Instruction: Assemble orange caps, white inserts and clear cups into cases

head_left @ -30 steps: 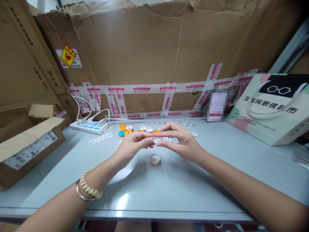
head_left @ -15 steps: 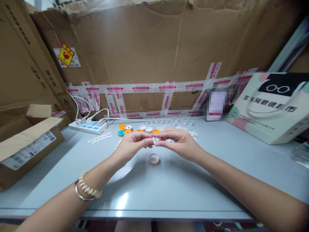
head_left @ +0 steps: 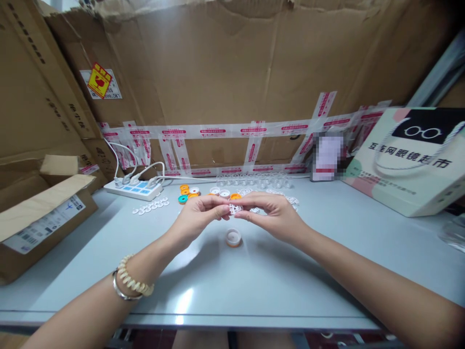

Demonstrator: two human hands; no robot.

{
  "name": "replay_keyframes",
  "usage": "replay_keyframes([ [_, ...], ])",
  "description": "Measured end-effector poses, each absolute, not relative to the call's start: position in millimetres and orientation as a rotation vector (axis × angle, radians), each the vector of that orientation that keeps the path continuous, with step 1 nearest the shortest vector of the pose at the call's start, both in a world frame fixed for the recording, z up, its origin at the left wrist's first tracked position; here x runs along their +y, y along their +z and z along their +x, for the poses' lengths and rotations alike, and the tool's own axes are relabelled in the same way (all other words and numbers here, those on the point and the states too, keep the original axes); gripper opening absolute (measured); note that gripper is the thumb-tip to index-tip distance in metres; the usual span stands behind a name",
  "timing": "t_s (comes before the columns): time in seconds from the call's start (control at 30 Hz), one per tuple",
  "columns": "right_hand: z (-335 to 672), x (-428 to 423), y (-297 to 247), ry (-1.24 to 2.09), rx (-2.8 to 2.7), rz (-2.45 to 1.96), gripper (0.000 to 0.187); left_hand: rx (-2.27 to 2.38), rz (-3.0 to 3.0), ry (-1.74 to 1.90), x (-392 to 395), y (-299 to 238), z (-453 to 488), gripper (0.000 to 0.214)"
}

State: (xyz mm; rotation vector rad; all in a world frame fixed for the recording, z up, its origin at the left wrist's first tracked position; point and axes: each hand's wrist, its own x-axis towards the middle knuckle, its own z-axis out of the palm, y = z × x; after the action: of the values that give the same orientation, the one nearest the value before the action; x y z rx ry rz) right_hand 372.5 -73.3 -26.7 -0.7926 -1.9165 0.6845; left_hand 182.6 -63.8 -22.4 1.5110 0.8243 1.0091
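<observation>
Over the middle of the pale table (head_left: 254, 286), my left hand (head_left: 198, 218) and my right hand (head_left: 272, 213) meet fingertip to fingertip. Between them they pinch a small white perforated piece (head_left: 234, 209). Directly below the fingers an orange-rimmed round cap (head_left: 233, 237) sits on the table. Behind the hands lie several orange, white and teal round caps (head_left: 191, 194) and a scatter of small white pieces (head_left: 150, 207).
A white power strip (head_left: 132, 189) with plugged cables lies at the back left. An open cardboard box (head_left: 39, 218) stands at the left edge. A pale printed bag (head_left: 410, 160) leans at the right. Taped cardboard walls (head_left: 232, 87) close off the back. Clear small containers (head_left: 261, 182) line the wall.
Both hands stay together at the same spot, with only small finger shifts around the white piece. The view has shifted slightly.
</observation>
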Motion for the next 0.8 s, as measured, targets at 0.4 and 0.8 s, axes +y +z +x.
replay_keyframes([
  [0.4, 371.5, -68.8, -25.2, 1.327, -1.641, -0.938, 0.024, 0.836, 1.506, 1.041, -68.8, -22.8, 188.7, 0.022],
  [0.8, 370.5, -69.0, -29.2, 0.879, -1.816, -0.930, 0.010, 0.867, 1.561, 1.011, -69.8, -24.0, 191.1, 0.016],
])
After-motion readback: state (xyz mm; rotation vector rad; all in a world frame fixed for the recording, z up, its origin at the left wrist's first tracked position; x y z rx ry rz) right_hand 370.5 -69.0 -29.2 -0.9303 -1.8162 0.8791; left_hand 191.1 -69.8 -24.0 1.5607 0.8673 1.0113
